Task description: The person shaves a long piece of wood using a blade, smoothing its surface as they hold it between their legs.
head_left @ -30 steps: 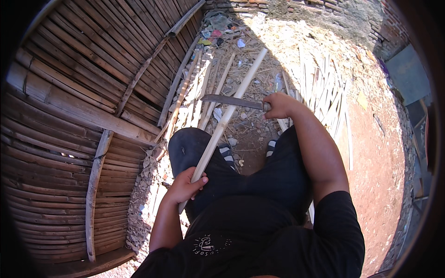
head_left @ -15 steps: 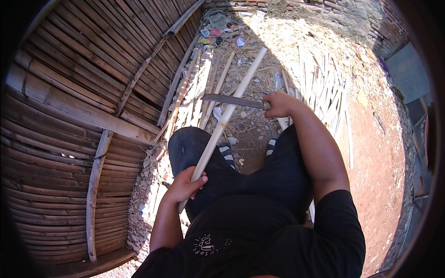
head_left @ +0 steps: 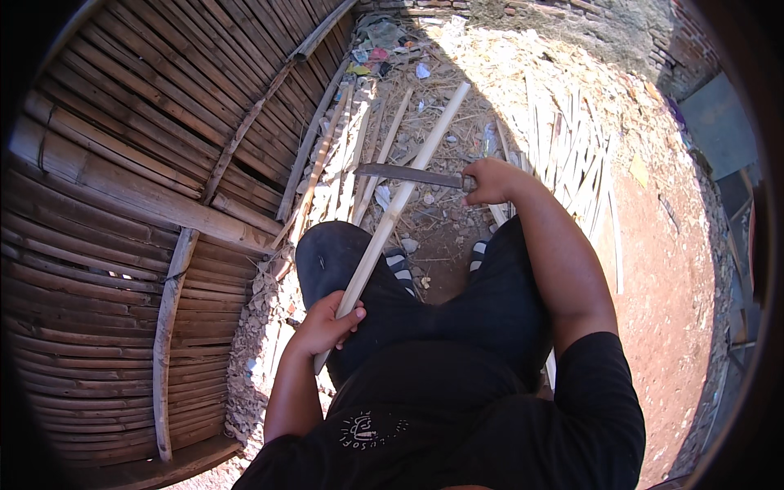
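A long pale strip of bamboo (head_left: pixel 384 232) slants from beside my left hip, over my left thigh, out past my knees. My left hand (head_left: pixel 329 324) is closed around it near its lower end. In my right hand (head_left: pixel 488 181) I grip the handle of a machete (head_left: pixel 412 174). Its dark blade points left and crosses the strip above the knees, seemingly resting against it; the exact contact is too small to tell.
A slatted bamboo wall (head_left: pixel 106 204) rises close on my left. Split strips (head_left: pixel 347 155) lie along its foot, and a sunlit pile of thin strips (head_left: pixel 576 155) lies to the right. Shavings and litter cover the ground ahead, up to a brick wall (head_left: pixel 555 12).
Almost nothing differs. The machete and my hands stay in nearly the same place on the strip.
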The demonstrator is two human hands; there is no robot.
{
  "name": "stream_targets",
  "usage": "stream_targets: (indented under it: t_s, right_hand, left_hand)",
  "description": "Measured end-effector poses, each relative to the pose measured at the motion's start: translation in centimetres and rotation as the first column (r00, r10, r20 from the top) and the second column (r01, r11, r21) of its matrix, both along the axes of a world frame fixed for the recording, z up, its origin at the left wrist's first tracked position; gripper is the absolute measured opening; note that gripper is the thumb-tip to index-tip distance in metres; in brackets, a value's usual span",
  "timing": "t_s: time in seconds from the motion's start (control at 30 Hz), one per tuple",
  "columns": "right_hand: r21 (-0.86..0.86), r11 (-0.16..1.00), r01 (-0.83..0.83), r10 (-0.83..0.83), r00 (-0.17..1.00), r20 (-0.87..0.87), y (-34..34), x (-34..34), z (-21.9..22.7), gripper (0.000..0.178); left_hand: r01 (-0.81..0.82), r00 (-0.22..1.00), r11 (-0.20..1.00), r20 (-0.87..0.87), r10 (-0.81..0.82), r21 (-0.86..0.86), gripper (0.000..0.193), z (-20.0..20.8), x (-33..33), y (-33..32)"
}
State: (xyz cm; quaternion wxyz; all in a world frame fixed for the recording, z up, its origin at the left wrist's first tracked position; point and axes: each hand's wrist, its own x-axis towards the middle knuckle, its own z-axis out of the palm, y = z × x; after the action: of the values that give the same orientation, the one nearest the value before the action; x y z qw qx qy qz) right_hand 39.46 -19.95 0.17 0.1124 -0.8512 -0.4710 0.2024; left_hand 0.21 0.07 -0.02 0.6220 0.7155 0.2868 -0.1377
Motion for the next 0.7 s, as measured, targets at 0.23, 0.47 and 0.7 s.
stream_targets:
  t_s: [0.23, 0.47, 0.7]
  right_hand:
    - [0.035, 0.999, 0.010, -0.010, 1.000, 0.012, -0.1, -0.2, 0.3, 0.063]
    - [-0.020, 0.998, 0.061, -0.062, 0.997, -0.035, -0.8, 0.0, 2.6, 0.057]
    - [0.033, 0.997, 0.067, -0.068, 0.997, 0.036, -1.1, -0.6, 3.1, 0.057]
  left_hand:
    - [0.003, 1.000, 1.000, 0.003, -0.003, 0.022, 0.029, -0.1, 0.0, 0.0]
    - [-0.029, 0.999, 0.998, 0.016, 0.029, 0.053, 0.026, 0.0, -0.3, -0.4]
    - [-0.045, 0.999, 0.997, 0.002, 0.045, 0.061, 0.026, 0.3, -0.1, -0.7]
